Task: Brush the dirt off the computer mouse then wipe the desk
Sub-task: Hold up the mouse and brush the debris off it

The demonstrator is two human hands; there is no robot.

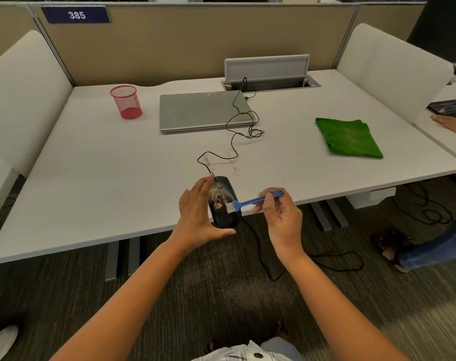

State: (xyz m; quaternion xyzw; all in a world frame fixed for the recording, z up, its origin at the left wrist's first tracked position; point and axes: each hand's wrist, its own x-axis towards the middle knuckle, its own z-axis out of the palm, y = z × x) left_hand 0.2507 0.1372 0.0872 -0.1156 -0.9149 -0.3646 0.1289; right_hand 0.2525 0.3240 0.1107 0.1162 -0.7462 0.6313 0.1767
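Two hands are working at the near edge of the counter [96, 178]. The left hand [199, 217] is gripping the black computer mouse [223, 204] from its left side, fingers along the far end and thumb under the near end, so the mouse is sitting right at the counter's front edge. The right hand [281, 217] is pinching the handle of a little blue brush [250, 201], and its white bristles are touching the mouse's right side, just beside a patch of tan crumbs [217, 198] that's sitting on top of the mouse. More crumbs are lying scattered on the counter just behind it, around the loop of the mouse's black cable [234, 142]. The cable is running back over a closed grey laptop [201, 110]. A folded green cloth [348, 138] is lying well off to the right, and a red mesh cup [126, 101] is standing to the left of the laptop.
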